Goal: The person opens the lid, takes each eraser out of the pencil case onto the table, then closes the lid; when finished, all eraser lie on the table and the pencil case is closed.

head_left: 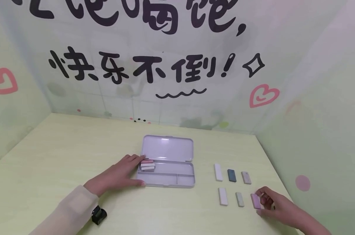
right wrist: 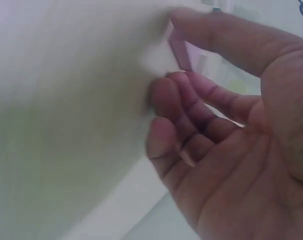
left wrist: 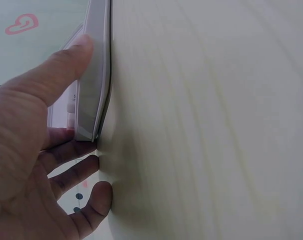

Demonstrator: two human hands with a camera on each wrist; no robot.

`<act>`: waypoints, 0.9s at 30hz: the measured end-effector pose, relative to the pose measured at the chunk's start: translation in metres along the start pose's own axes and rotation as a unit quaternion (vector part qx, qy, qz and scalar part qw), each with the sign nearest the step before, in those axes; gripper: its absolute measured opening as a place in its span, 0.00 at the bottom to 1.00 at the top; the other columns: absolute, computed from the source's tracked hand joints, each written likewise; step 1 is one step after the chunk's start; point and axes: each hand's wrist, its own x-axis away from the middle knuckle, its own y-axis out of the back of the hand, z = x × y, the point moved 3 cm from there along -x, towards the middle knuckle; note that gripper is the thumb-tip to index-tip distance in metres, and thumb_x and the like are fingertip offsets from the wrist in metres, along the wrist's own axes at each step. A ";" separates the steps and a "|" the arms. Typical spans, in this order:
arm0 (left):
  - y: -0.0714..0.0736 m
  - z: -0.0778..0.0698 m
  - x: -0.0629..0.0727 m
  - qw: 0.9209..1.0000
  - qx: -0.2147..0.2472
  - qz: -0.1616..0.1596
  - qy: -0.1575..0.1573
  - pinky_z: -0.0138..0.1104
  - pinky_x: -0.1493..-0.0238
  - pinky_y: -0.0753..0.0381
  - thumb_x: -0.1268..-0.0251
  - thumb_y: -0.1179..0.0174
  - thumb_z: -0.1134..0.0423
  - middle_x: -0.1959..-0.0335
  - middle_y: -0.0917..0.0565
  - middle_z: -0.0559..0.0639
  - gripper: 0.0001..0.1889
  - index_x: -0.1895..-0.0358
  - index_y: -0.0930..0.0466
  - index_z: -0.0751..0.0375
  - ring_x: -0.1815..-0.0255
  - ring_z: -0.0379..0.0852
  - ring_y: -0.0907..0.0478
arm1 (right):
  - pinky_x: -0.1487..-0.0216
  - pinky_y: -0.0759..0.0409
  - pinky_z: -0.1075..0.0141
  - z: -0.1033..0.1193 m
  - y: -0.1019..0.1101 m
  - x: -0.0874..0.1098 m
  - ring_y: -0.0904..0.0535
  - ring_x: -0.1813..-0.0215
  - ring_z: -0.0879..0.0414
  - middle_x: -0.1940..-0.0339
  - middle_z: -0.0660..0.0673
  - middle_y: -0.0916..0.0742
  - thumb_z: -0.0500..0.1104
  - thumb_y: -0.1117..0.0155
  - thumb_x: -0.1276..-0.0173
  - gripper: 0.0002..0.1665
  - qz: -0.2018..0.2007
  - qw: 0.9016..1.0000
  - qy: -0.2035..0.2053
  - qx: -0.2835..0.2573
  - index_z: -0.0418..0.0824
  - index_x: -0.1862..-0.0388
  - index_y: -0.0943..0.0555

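Note:
A lilac pencil case (head_left: 161, 179) lies with its lid (head_left: 168, 148) raised towards the wall. My left hand (head_left: 118, 173) holds its left end, thumb on the front wall and forefinger near the back corner; the other fingers spread beside it in the left wrist view. One pink block (head_left: 147, 161) and white eraser-like blocks (head_left: 148, 168) sit in the rear compartment's left end. At the table's right, my right hand (head_left: 278, 206) has thumb and forefinger at opposite ends of a pinkish-purple eraser-like block (head_left: 255, 201), also partly visible in the right wrist view.
Left of that block lie a grey-green block (head_left: 239, 199) and a white one (head_left: 222, 196). Behind are another white block (head_left: 218, 172), a dark blue block (head_left: 231, 175) and a greyish-pink block (head_left: 246, 178). A black device (head_left: 99, 215) is by the left sleeve. Walls enclose the table (head_left: 77, 143).

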 end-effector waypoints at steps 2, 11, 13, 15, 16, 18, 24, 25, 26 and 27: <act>0.000 0.000 0.001 1.000 0.004 0.001 0.003 0.60 0.28 0.25 0.42 0.26 0.38 0.26 0.26 0.63 0.53 0.20 0.37 0.62 0.28 0.63 0.30 | 0.69 0.27 0.71 0.004 0.005 -0.001 0.29 0.66 0.73 0.63 0.49 0.20 0.34 0.26 0.34 0.26 0.017 0.999 -0.029 0.003 0.30 0.43 0.29; 0.000 0.000 0.002 1.000 0.007 0.001 0.001 0.61 0.28 0.25 0.41 0.26 0.37 0.25 0.27 0.63 0.52 0.20 0.37 0.63 0.27 0.64 0.31 | 0.69 0.24 0.71 0.066 0.017 -0.055 0.25 0.60 0.70 0.52 0.49 0.15 0.34 0.27 0.34 0.20 -0.104 0.982 0.049 0.150 0.42 0.45 0.19; 0.000 0.000 0.001 1.000 0.003 0.001 0.000 0.61 0.28 0.25 0.41 0.27 0.37 0.26 0.27 0.63 0.52 0.20 0.37 0.63 0.26 0.64 0.31 | 0.67 0.21 0.70 0.089 0.012 -0.076 0.23 0.60 0.70 0.53 0.52 0.15 0.34 0.28 0.33 0.18 -0.110 0.974 0.094 0.175 0.45 0.46 0.18; 0.000 0.000 0.001 1.000 0.001 0.000 -0.001 0.61 0.28 0.25 0.41 0.27 0.37 0.26 0.27 0.63 0.52 0.20 0.37 0.63 0.26 0.64 0.31 | 0.62 0.17 0.69 0.110 0.005 -0.098 0.19 0.59 0.67 0.53 0.53 0.14 0.35 0.28 0.31 0.17 -0.093 0.969 0.128 0.192 0.46 0.45 0.17; 0.000 0.000 0.000 1.000 0.001 -0.001 -0.002 0.61 0.28 0.25 0.41 0.26 0.37 0.26 0.27 0.63 0.52 0.20 0.36 0.63 0.26 0.64 0.31 | 0.60 0.15 0.69 0.119 0.000 -0.109 0.16 0.58 0.65 0.53 0.53 0.13 0.36 0.29 0.30 0.17 -0.083 0.966 0.144 0.200 0.47 0.44 0.17; 0.000 0.000 0.000 1.000 0.003 -0.002 -0.003 0.61 0.28 0.25 0.41 0.26 0.37 0.26 0.27 0.63 0.52 0.20 0.37 0.63 0.27 0.64 0.31 | 0.57 0.14 0.68 0.134 -0.011 -0.130 0.16 0.59 0.63 0.53 0.52 0.12 0.37 0.29 0.29 0.17 -0.066 0.957 0.182 0.216 0.46 0.43 0.16; 0.000 0.000 0.000 1.000 0.002 -0.005 -0.006 0.60 0.29 0.24 0.43 0.26 0.37 0.27 0.25 0.61 0.53 0.20 0.37 0.63 0.29 0.61 0.29 | 0.55 0.15 0.69 0.172 -0.045 -0.186 0.19 0.60 0.60 0.54 0.52 0.12 0.38 0.29 0.28 0.22 -0.007 0.921 0.260 0.291 0.49 0.37 0.17; 0.000 0.000 0.000 1.000 0.000 -0.006 -0.007 0.59 0.30 0.23 0.43 0.26 0.37 0.28 0.25 0.61 0.53 0.20 0.37 0.63 0.30 0.61 0.28 | 0.55 0.15 0.69 0.178 -0.050 -0.193 0.19 0.59 0.60 0.55 0.52 0.12 0.38 0.30 0.28 0.23 0.001 0.913 0.269 0.307 0.50 0.36 0.17; 0.000 0.000 0.000 1.000 -0.002 -0.006 -0.007 0.59 0.30 0.22 0.43 0.26 0.37 0.28 0.24 0.60 0.53 0.20 0.37 0.63 0.30 0.60 0.28 | 0.55 0.15 0.69 0.184 -0.056 -0.201 0.19 0.59 0.60 0.54 0.53 0.13 0.38 0.31 0.27 0.24 0.010 0.904 0.275 0.327 0.52 0.34 0.18; 0.000 0.000 0.000 1.000 -0.003 -0.007 -0.008 0.59 0.31 0.22 0.43 0.26 0.36 0.28 0.24 0.60 0.53 0.20 0.36 0.63 0.31 0.59 0.28 | 0.56 0.15 0.69 0.189 -0.062 -0.207 0.19 0.58 0.60 0.53 0.53 0.13 0.38 0.32 0.27 0.25 0.017 0.893 0.282 0.351 0.54 0.33 0.19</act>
